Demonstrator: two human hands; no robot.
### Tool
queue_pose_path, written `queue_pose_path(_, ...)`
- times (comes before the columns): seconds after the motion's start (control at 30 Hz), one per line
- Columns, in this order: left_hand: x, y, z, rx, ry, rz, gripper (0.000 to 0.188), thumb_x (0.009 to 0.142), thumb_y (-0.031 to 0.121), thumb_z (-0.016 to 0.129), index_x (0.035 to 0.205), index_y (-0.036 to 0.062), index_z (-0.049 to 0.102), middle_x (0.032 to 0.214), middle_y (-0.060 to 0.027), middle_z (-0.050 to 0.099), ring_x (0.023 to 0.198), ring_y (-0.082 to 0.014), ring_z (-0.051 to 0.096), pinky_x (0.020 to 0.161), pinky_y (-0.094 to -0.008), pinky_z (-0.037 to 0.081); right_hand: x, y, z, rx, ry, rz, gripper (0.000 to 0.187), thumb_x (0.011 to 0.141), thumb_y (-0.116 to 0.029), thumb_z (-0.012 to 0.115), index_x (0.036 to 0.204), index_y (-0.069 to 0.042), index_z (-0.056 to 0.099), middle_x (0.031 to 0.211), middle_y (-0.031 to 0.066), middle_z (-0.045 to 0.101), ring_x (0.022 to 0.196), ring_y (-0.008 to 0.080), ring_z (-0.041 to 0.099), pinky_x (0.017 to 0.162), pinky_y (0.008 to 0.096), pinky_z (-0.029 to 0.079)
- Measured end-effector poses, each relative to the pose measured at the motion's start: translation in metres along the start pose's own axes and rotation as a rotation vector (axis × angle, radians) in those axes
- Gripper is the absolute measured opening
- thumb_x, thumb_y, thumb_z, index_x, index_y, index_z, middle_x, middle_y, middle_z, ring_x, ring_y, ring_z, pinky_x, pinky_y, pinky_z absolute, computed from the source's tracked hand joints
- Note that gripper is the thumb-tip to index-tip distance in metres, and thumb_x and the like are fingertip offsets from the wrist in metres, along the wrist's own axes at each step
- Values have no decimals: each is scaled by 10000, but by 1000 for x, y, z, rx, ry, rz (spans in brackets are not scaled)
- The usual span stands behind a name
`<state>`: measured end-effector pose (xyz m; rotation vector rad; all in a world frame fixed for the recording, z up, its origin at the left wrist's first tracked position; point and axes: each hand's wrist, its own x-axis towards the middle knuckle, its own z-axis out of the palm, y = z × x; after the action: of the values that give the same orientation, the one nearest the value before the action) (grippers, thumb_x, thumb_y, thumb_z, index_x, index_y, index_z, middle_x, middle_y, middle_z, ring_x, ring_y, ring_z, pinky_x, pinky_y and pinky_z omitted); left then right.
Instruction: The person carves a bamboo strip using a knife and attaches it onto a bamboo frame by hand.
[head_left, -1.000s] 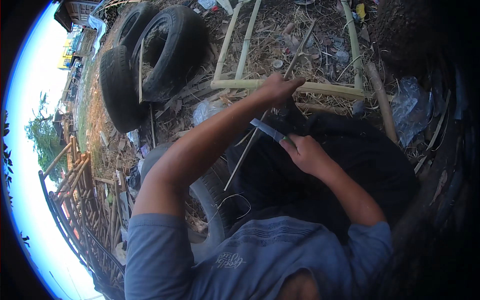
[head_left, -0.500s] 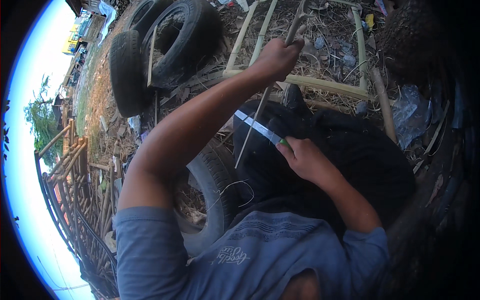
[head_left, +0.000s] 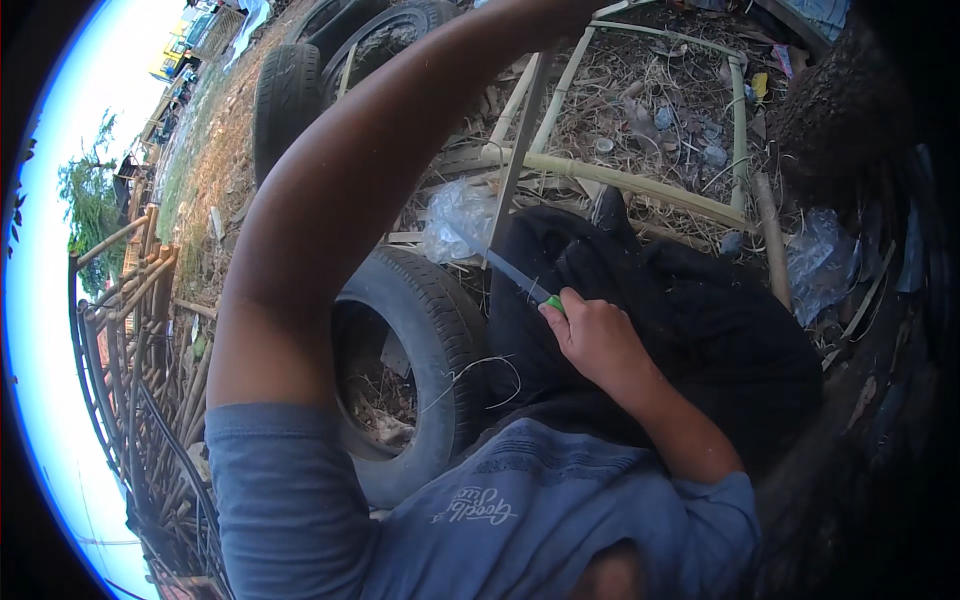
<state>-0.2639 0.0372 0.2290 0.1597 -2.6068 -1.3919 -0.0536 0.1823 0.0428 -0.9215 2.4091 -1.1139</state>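
Note:
My right hand (head_left: 600, 338) is closed around the green handle of a knife (head_left: 516, 274), over my dark-clothed leg. The long blade points up and left, and its outer part meets the lower end of a thin strip of bamboo or wood (head_left: 518, 165). My left hand (head_left: 565, 18) is stretched far forward at the top edge, partly cut off by the picture. The strip runs up to it and appears gripped there, though the fingers hardly show. Beyond my legs lies a frame of pale split bamboo (head_left: 640, 183) on the littered ground.
An old tyre (head_left: 435, 330) lies beside my left knee, with more tyres (head_left: 285, 105) farther off. Crumpled clear plastic (head_left: 455, 222) sits near the blade; another plastic bag (head_left: 822, 265) is at right, next to a wooden stick (head_left: 772, 240). A bamboo pole structure (head_left: 130, 350) stands at left.
My left hand has moved up and away to the top edge, with the strip turned more upright. The knife has stayed nearly in place, and the view has shifted slightly.

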Motion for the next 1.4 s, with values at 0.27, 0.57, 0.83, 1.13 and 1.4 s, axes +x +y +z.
queue_pose_path(0.27,8,82,-96,-192,119,134,485,943,400,531,566,183,318,477,64,264,370,-85,245,362,-267,213,-6,12,7,240,23,164,389,961,-349,491,810,1,570,698,254,613,707,445,615,609,526,484)
queue_pose_path(0.57,-45,8,-98,-930,-259,-73,472,949,434,521,607,184,314,513,76,235,407,-59,239,361,-218,226,-40,55,-25,771,259,206,295,905,-302,619,829,-21,571,652,6,508,627,83,503,561,284,398)
queue_pose_path(0.83,-72,-31,-27,-1226,-290,-291,414,968,438,489,678,177,351,547,73,275,443,-39,270,359,-186,229,-43,1,-39,1135,95,-44,297,801,-11,690,798,-83,402,943,188,623,774,202,651,707,331,563)
queue_pose_path(1.13,-125,-96,17,-664,-315,-380,527,926,461,545,1242,49,456,978,-81,625,978,-177,590,878,-312,425,-44,3,-25,1435,35,52,351,799,65,642,762,-137,358,906,191,622,723,218,659,651,321,570)
queue_pose_path(1.4,-243,-133,43,-668,-695,-331,362,1001,259,479,1218,-27,525,1026,-63,634,960,-118,586,888,-281,458,-29,20,8,1084,242,12,226,825,1,678,800,-58,462,874,54,626,776,109,633,642,250,519)
